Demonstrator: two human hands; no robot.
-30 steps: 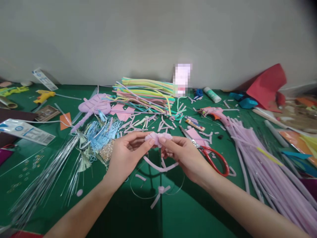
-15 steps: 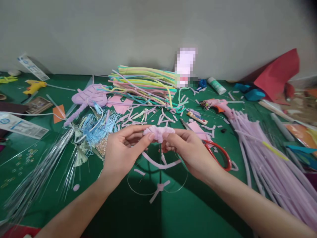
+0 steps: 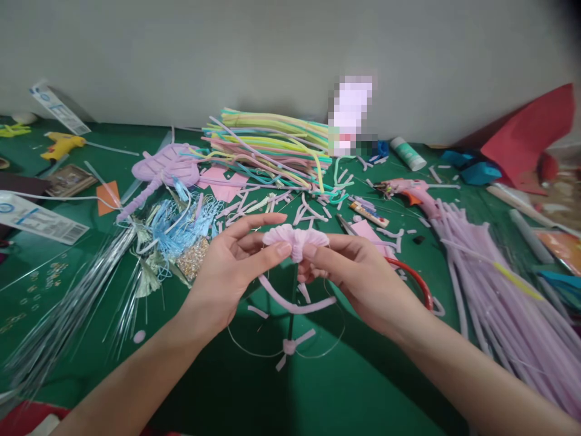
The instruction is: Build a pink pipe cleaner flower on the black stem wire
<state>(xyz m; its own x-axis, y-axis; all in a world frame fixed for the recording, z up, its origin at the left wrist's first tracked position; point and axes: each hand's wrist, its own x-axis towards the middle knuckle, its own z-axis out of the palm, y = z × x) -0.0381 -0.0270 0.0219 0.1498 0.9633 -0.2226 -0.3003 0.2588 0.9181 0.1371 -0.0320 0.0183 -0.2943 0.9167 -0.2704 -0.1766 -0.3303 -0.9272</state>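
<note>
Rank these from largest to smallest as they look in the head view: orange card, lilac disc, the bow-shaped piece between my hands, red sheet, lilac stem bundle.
Lilac stem bundle, judged by its visible part, since it runs off the right edge
Red sheet
Bow-shaped piece
Orange card
Lilac disc

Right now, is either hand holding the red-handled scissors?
No: the left hand and right hand pinch a lilac piece; the scissors lie on the table.
</note>
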